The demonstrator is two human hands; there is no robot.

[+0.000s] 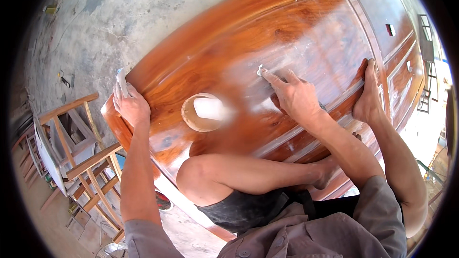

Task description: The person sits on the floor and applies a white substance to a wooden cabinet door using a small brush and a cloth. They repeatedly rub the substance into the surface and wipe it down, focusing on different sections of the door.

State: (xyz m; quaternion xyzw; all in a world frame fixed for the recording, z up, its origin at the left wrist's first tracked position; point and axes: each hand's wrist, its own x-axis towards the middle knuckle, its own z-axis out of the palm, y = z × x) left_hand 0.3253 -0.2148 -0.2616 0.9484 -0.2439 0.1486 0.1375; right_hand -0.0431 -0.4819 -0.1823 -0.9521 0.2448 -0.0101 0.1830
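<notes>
I sit on a large glossy reddish-brown wooden panel (306, 24) with a curved border and pale, hazy patches. At its left edge my left hand (131, 106) is closed around a slim white tube-like thing (121, 81), which points away from me. My right hand (296, 93) rests over the middle of the panel, its index finger stretched out and the other fingers partly bent. A small white dab (260, 70) shows at that fingertip, against the wood. Between my hands is a round pale-rimmed opening or dish (190, 119), with a white shape (208, 108) inside, partly blurred.
My bare foot (368, 98) presses on the panel at the right, and my folded leg (253, 174) lies across its near side. Wooden frames (91, 167) stand at the lower left on the grey concrete floor (110, 14). A small square cutout (390, 30) sits in the far right section.
</notes>
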